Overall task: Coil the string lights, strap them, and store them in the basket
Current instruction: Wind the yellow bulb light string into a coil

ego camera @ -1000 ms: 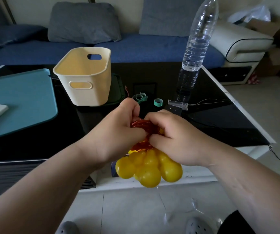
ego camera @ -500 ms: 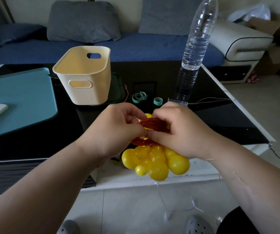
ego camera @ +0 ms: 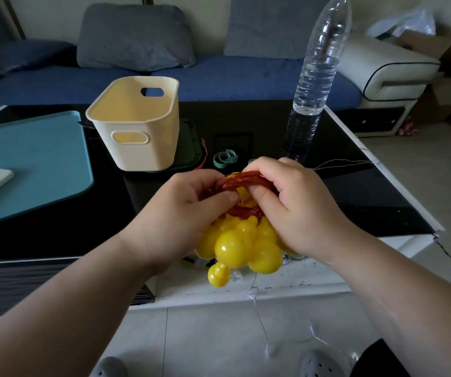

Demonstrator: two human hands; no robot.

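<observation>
Holding lights (ego camera: 235, 248) up over near edge of counter (ego camera: 355, 202), mid-scene: red wire coil (ego camera: 246, 180) on top, yellow bulbs bunched just below. Pinching coil from left w/ left grip (ego camera: 183, 210), thumb and fingers curled onto the loops. Hooking it from right w/ right grip (ego camera: 297, 210), fingers curled over and through the loops. So both closed on the lights, coil between the two, bulbs hanging under both palms and touching them. Trailing a thin clear tail (ego camera: 259, 317) down toward the floor, so prob. not fully wound yet.

Step in hand, by the look: tidying last loops before strapping. To do it well: keep one grip clamped on coil to stop loops springing apart; feed the tail in w/ the other, matching loop size; no tugging at bulb joints. Then free one grip only and reach far for green straps (ego camera: 225, 159), lying on counter just beyond the grips. Wrap strap round the wire bundle, not the bulbs; snug, not crushing.

Further out, far-left of lights and apart from them: basket (ego camera: 148, 156), open top up, left of the straps. Far-right, near the right grip: tall water bottle (ego camera: 316, 77), upright; worth avoiding on the reach, prob. easy to tip. At left: teal mat (ego camera: 28, 164). Beyond counter: sofa (ego camera: 218, 80).
</observation>
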